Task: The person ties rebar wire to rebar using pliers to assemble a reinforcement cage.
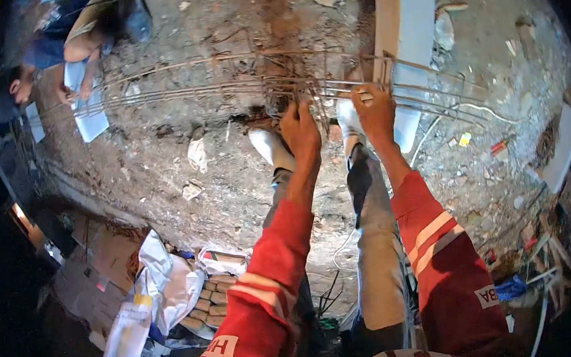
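Note:
A long cage of thin steel rebar [211, 89] runs across the ground in front of me, with upright bars and crossing rods bunched near its middle. My left hand [302, 133] is at that bunch, thumb and fingers pinched together; what lies between them is too small to make out. To its right, my right hand [376, 114] has its fingers curled round a rebar rod, near a wooden board [387, 16]. Both forearms wear red sleeves with pale stripes. My feet in light shoes [271, 146] stand just below the cage.
At upper left another person [81, 47] crouches, hands by a white panel [85, 107] under the cage's far end. A long white board [415, 41] lies beside the wooden one. Lower left are a white sack [162, 269] and stacked brown blocks [208, 302]. A pale cable [423, 142] crosses the rubble.

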`<state>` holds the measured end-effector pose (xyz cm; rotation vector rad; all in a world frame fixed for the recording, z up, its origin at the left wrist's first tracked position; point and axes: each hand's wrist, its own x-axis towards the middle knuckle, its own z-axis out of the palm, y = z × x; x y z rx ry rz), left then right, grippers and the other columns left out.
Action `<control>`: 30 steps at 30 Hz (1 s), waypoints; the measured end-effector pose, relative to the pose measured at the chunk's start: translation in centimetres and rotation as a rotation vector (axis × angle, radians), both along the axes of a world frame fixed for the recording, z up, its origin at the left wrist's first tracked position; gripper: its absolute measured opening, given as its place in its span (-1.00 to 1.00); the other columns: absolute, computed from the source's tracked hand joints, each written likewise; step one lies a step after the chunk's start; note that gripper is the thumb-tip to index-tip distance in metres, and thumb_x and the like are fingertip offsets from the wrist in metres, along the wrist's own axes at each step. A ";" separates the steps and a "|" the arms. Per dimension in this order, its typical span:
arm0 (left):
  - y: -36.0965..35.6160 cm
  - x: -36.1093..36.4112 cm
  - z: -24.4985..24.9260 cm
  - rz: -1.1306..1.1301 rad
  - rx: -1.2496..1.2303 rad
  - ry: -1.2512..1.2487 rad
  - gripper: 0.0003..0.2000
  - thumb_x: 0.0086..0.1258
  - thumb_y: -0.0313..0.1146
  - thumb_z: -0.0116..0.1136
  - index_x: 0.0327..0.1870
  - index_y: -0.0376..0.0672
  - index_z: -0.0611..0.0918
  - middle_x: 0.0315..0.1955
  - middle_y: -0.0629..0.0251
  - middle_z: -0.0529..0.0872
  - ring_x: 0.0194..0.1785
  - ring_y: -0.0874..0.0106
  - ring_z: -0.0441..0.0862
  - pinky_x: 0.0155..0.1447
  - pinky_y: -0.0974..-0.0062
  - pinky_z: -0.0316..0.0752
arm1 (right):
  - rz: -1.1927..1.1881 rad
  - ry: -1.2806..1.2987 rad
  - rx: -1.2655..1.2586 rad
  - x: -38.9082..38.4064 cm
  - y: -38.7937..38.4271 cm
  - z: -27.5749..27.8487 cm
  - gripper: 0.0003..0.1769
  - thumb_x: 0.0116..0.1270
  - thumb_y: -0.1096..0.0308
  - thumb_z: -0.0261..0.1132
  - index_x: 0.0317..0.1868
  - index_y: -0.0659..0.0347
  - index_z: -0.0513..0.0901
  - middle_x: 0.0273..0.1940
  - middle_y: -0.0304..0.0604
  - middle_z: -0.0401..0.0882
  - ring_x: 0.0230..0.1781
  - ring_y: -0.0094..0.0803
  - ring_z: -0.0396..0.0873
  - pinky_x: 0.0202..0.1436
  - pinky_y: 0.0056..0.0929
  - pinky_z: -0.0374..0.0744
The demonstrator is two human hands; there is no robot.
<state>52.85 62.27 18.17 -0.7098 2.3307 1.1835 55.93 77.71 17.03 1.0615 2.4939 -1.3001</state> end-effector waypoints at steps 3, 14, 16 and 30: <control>-2.3 3.8 0.1 0.176 0.289 -0.095 -0.68 0.46 -0.14 0.09 -0.17 -0.24 0.72 -0.52 0.41 0.62 -0.52 0.60 0.48 -0.44 0.61 0.40 | 0.117 0.002 -0.308 -1.4 -2.4 0.2 -0.74 0.26 0.26 0.30 -0.25 0.32 0.68 -0.32 0.01 0.71 -0.27 -0.22 0.70 -0.14 -0.38 0.59; -6.0 1.4 3.5 -0.405 0.205 -0.134 -0.65 0.33 -0.07 0.24 -0.23 -0.23 0.73 -0.28 -0.02 0.70 -0.17 0.10 0.65 -0.05 0.26 0.51 | -0.100 -0.151 -0.978 2.6 -6.9 4.5 -0.57 0.21 0.52 0.13 0.13 0.38 0.49 -0.20 -0.12 0.60 -0.29 -0.43 0.60 -0.17 -0.54 0.58; -6.7 -1.4 4.9 -0.340 -0.023 -0.243 -0.63 0.25 -0.05 0.31 -0.24 -0.25 0.74 -0.25 -0.10 0.70 -0.17 0.06 0.67 -0.06 0.24 0.53 | -0.112 -0.277 -0.956 2.9 -6.5 4.0 -0.58 0.25 0.50 0.13 0.13 0.38 0.48 -0.29 -0.16 0.61 -0.35 -0.45 0.60 -0.21 -0.56 0.57; -10.4 -7.2 -10.6 -0.310 -0.300 0.170 -0.57 0.17 -0.13 0.33 -0.01 -0.18 0.60 -0.08 0.01 0.59 0.11 -0.01 0.46 0.16 0.13 0.37 | 0.241 -0.308 -0.054 3.6 -14.1 -8.1 -0.67 0.12 0.26 0.31 -0.13 0.23 0.72 -0.27 0.20 0.67 -0.15 -0.02 0.68 0.04 -0.07 0.55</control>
